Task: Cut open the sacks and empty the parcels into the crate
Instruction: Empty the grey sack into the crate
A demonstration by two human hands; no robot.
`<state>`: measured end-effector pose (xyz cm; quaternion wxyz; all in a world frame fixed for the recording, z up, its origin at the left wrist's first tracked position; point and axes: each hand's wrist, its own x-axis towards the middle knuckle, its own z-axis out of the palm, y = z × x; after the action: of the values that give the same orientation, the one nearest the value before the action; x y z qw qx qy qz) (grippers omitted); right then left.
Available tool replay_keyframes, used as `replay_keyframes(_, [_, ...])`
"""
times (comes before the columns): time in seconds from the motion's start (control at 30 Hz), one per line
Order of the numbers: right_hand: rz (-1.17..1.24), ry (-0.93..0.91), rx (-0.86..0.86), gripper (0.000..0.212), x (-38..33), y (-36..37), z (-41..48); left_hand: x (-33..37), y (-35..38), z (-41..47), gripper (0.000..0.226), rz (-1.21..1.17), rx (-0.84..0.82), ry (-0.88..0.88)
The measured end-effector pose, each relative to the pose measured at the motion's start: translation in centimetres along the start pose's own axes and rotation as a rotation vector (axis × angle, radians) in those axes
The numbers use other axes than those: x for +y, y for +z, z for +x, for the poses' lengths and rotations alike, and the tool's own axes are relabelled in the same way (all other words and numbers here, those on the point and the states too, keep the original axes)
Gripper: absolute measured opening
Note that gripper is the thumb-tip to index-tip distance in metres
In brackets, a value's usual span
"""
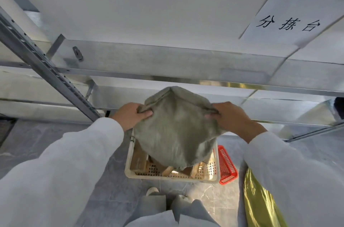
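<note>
A grey-green woven sack (pixel 175 128) hangs upside down over a cream perforated crate (pixel 130 170) on the floor. My left hand (pixel 130 115) grips the sack's upper left corner, and my right hand (pixel 230 117) grips its upper right corner. The sack's lower end dips into the crate and hides much of its inside. Several brown cardboard parcels (pixel 138 158) lie in the crate beneath it.
A small red mesh basket (pixel 227 165) stands against the crate's right side. A shiny yellow-green bag (pixel 258 202) lies at lower right. Metal shelving (pixel 167 63) with a paper sign (pixel 288 22) rises behind. My legs and shoes (pixel 152 191) are below on the grey floor.
</note>
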<state>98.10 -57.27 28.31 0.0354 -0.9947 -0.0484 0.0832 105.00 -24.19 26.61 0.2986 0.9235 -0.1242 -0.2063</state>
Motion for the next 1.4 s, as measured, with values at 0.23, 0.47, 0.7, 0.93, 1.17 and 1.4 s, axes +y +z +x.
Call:
replay_keyframes(0.23, [-0.045,0.021,0.174,0.025,1.2,-3.0,1.0,0.9,-1.8,0.0,0.03,-0.048,0.083,0.033])
replay_keyframes(0.47, [-0.006,0.107,0.191,0.022,1.9,-5.0,1.7,1.9,-3.1,1.3,0.028,0.088,0.077,0.109])
replay_keyframes(0.7, [0.359,0.236,0.553,0.021,1.9,-10.8,2.9,5.3,-8.2,2.8,0.023,-0.526,0.425,0.141])
replay_keyframes(0.93, [0.257,0.213,0.185,0.025,1.0,-11.8,1.9,5.1,-9.9,2.3,0.02,-0.318,0.394,0.165])
replay_keyframes(1.17, [0.25,0.216,0.499,0.017,1.3,-14.1,2.5,6.6,-11.3,2.5,0.031,-0.331,0.435,0.223])
replay_keyframes(1.4, [0.11,0.266,0.116,0.019,1.4,-9.0,2.2,3.2,-6.7,2.4,0.044,-0.081,0.04,0.03])
